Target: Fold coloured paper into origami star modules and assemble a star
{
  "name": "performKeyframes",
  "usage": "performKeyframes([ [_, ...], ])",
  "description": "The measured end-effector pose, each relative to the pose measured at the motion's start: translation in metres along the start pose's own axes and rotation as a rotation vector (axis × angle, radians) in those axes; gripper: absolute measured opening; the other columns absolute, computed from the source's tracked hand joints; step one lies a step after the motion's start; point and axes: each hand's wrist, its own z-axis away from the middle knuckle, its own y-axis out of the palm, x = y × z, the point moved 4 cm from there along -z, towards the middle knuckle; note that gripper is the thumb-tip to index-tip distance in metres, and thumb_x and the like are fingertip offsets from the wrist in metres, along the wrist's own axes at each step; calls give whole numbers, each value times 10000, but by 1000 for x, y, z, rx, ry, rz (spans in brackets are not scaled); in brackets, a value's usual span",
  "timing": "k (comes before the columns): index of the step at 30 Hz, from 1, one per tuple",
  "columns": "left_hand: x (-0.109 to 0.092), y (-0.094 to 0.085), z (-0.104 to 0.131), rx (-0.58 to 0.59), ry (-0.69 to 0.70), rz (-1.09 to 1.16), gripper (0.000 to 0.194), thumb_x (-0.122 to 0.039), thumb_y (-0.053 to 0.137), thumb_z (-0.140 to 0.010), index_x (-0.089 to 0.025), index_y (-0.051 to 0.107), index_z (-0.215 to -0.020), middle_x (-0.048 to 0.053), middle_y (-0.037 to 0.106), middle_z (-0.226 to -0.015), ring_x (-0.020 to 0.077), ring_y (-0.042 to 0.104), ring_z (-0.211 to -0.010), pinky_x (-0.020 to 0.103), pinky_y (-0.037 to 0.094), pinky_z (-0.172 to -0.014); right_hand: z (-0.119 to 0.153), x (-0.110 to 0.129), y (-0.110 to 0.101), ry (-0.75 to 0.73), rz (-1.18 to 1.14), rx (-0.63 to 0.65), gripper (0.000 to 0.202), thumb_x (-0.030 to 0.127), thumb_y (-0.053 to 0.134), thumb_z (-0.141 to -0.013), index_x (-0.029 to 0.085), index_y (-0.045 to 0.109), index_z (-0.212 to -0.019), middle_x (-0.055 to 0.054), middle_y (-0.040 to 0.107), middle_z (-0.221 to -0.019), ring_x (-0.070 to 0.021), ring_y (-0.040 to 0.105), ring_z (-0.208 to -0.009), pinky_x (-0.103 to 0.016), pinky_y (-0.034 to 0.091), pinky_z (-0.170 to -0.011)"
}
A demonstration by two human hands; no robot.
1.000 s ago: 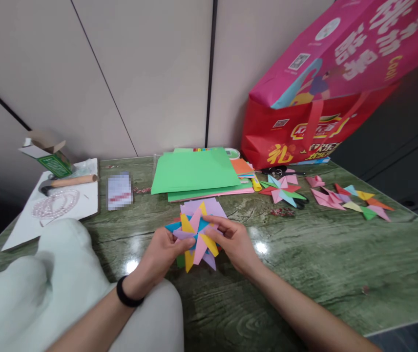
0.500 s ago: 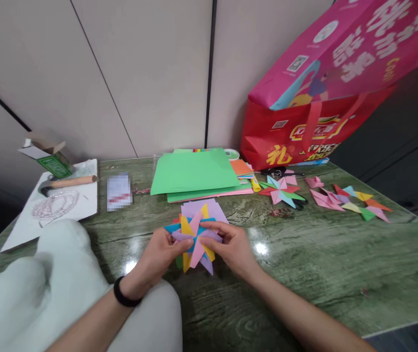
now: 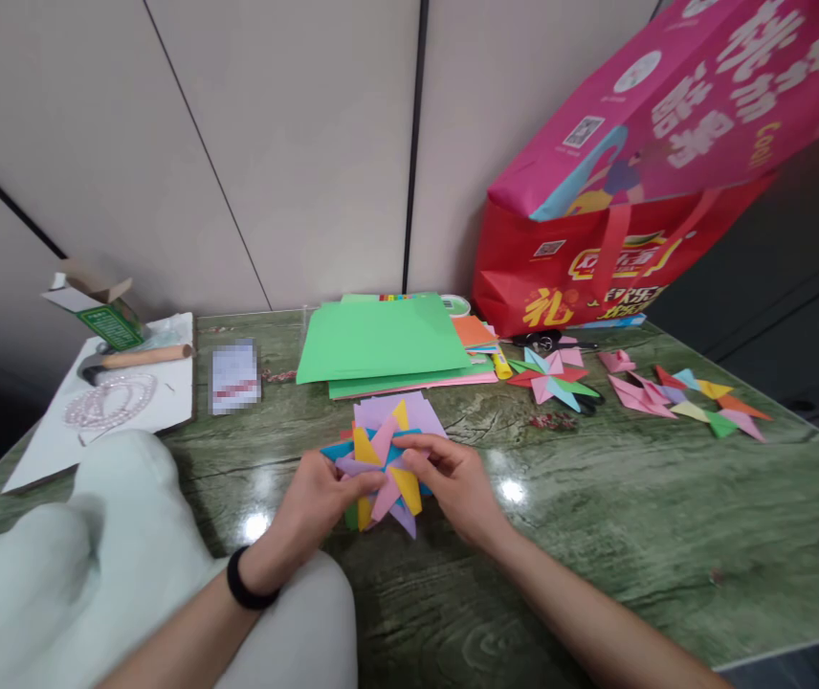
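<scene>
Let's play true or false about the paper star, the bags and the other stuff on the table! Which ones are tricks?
1. The left hand and the right hand both hold the paper star. True.
2. The paper star is all one colour. False: it has pink, yellow, blue and purple parts.
3. The pink bag is above the red bag. True.
4. The big top sheet of the paper pile is red. False: that sheet is green.
5. The wooden-handled tool lies on the white board. True.

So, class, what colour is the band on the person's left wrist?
The band is black, shown best in the head view.
</scene>
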Motion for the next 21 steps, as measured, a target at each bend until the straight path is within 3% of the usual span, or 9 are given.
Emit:
performKeyframes([
  [5, -1, 1, 1, 52, 21, 26, 208, -315, 694, -626, -111, 671, -655, 25, 657, -623, 144, 549, -556, 228, 416, -534, 3, 2, 2, 8, 7, -14, 212, 250, 632, -708, 236, 691, -912, -11, 696, -860, -139, 603, -686, -256, 484, -614],
  [11, 0, -1, 0, 72, 34, 60, 230, -330, 704, -629, -104, 683, -664, 39, 656, -600, 165, 570, -566, 230, 420, -521, 4, 5, 2, -46, 4, 33, 194, 228, 628, -716, 260, 695, -896, -6, 698, -899, -163, 628, -804, -291, 501, -700],
  [21, 6, 4, 0, 144, -61, 284, 197, -275, 725, -641, -110, 677, -738, 47, 693, -694, 150, 601, -631, 241, 471, -613, 6, 7, 4, -35, 15, 12, 186, 245, 657, -691, 239, 691, -874, -14, 693, -887, -171, 628, -786, -300, 514, -694],
])
